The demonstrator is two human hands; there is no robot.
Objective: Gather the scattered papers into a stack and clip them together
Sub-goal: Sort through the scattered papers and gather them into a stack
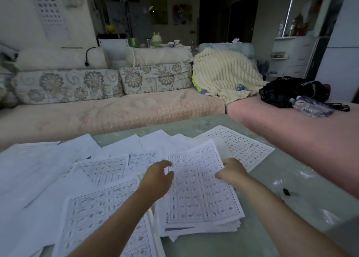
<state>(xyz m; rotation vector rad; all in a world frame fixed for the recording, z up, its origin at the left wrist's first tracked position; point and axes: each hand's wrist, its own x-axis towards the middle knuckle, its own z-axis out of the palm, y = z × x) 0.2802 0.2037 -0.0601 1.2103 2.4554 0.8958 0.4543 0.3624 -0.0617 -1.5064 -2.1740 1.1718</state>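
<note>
One stack (194, 230) of papers lies on the table (303, 179) between two hands. The right hand (233, 172) pinches the top sheet (196, 181) by its right edge. The left hand (157, 179) bends its fingers at the left edge; I cannot tell if it grips. One black clip (286, 191) lies right of the grip, on bare table. Loose sheets (101, 169) overlap left of it, too many to count. One printed sheet (244, 146) lies just past it, near the table's far edge.
</note>
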